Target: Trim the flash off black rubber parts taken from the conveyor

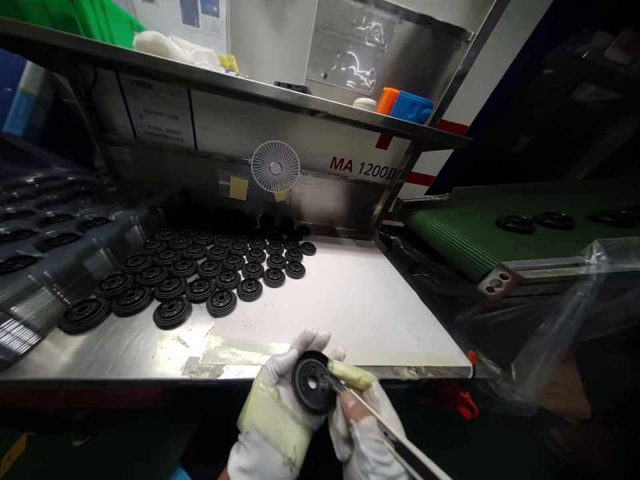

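The left hand (280, 403), in a white glove with yellow tape wrapped round it, holds a black disc (314, 398) just off the front edge of the counter (135, 347), its fingers curled close round the rim and the disc's face tilted up, a small hole at its centre. The right hand (367, 420) is gloved too, with yellow tape on one finger and the thumb bare – its fingers are pinched narrow on a slim tool (400, 441), whose tip meets the disc near its right edge; whether it touches the face or the rim I cannot tell

On the left half of the counter lie many more discs (173, 312), flat and in slanting rows, some of them on a white sheet (365, 293). Clear plastic trays (45, 293) with similar black pieces stand at the far left. To the right, a green conveyor belt (460, 233) carries a few dark round parts (515, 225). A small white fan (275, 167) sits behind the counter, below a metal shelf (200, 75) – on it rests an orange and blue object (411, 108)
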Tool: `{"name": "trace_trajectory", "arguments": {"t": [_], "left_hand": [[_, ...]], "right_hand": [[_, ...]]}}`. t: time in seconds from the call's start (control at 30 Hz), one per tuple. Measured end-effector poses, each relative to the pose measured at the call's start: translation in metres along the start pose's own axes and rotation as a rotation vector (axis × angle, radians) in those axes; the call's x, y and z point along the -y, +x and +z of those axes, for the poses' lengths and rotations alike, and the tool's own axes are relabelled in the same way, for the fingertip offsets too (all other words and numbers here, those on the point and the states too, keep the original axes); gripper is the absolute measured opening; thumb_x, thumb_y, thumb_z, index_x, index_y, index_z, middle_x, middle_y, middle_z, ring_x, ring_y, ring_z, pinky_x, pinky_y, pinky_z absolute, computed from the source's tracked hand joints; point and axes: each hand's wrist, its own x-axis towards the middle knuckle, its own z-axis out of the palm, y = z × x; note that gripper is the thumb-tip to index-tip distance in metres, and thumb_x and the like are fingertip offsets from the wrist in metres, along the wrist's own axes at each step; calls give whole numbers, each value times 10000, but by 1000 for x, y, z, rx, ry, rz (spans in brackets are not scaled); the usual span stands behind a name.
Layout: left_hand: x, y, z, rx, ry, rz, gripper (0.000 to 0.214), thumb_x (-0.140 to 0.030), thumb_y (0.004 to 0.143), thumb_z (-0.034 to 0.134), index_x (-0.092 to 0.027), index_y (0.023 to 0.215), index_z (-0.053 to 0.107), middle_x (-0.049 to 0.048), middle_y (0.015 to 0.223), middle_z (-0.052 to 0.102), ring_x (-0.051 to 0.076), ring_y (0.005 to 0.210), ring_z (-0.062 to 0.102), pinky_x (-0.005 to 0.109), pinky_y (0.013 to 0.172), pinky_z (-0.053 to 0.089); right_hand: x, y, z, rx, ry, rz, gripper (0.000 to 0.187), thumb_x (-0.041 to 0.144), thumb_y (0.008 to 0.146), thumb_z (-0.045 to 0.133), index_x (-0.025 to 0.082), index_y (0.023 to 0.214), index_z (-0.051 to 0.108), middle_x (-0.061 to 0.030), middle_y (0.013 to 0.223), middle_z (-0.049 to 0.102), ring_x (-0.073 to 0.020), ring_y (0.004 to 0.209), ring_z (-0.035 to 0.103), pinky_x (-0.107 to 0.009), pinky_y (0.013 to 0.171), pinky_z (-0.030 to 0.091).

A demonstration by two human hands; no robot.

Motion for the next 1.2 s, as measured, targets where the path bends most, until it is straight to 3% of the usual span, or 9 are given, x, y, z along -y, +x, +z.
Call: {"name": "trace_trajectory", "arguments": {"t": [0.07, 0.23, 0.4, 0.53, 0.6, 0.73, 0.87, 1.0, 1.2], "left_hand": [[-6, -5, 3, -65, 21, 70, 247, -212, 793, 527, -160, 998, 654, 96, 1169, 616, 271, 1122, 527, 385, 953, 420], [-12, -2, 10, -281, 24, 211, 345, -118, 731, 593, -165, 1073, 603, 110, 1145, 617, 264, 1052, 577, 392, 877, 482], [-13, -4, 10, -283, 94, 154, 328, -233, 760, 597, -193, 1085, 585, 102, 1163, 596, 277, 1070, 563, 310, 653, 539], [-15, -14, 12, -248, 153, 120, 426, -190, 769, 557, -225, 1191, 515, 102, 1211, 565, 264, 1073, 558, 263, 556, 504], [-16, -17, 11, -216, 144, 86, 411, -191, 772, 536, -185, 1183, 519, 125, 1101, 610, 262, 995, 593, 271, 529, 491], [-17, -17, 8, -189, 202, 176, 310, -245, 736, 613, -207, 1042, 580, 27, 789, 620, 186, 705, 622, 210, 391, 400], [-16, -19, 11, -177, 257, 241, 356, -311, 713, 650, -226, 1047, 560, 10, 783, 593, 183, 692, 611, 189, 361, 368], [-14, -24, 13, -190, 350, 301, 309, -291, 733, 617, -202, 1026, 572, 35, 804, 604, 182, 700, 601, 191, 368, 385], [-7, -30, 1, -207, 185, 329, 435, -164, 681, 607, -219, 1111, 576, 74, 982, 648, 217, 864, 618, 239, 516, 501]], "right_hand": [[5, 6, 1, 6, -17, 25, 343, 478, 709, 655, 197, 894, 587, 81, 399, 450, -36, 264, 296, -145, 283, 211], [3, -1, 8, -4, -110, -50, 331, 461, 633, 720, 178, 767, 613, 24, 488, 561, -90, 381, 467, -202, 381, 391], [1, -6, 14, -53, -123, 24, 308, 413, 639, 738, 174, 775, 601, 15, 512, 602, -118, 408, 528, -232, 420, 454], [8, -3, 15, -37, -124, 11, 265, 366, 648, 743, 166, 750, 602, 28, 518, 596, -98, 432, 518, -221, 462, 460], [11, -2, 15, 1, -133, 10, 225, 341, 670, 729, 170, 754, 609, 24, 573, 615, -104, 491, 546, -222, 512, 477], [11, -4, 18, -3, -147, 14, 251, 331, 647, 743, 175, 809, 631, -16, 753, 676, -158, 666, 623, -255, 627, 518], [9, -7, 19, -4, -150, 63, 277, 343, 643, 748, 164, 815, 624, -8, 682, 659, -129, 540, 591, -233, 513, 497], [14, -10, 22, 31, -114, 72, 217, 319, 697, 713, 171, 810, 602, 16, 637, 628, -120, 532, 575, -231, 516, 482], [19, -12, 27, 20, -87, 86, 159, 279, 733, 683, 180, 806, 584, 45, 569, 581, -105, 479, 534, -229, 491, 460]]}}
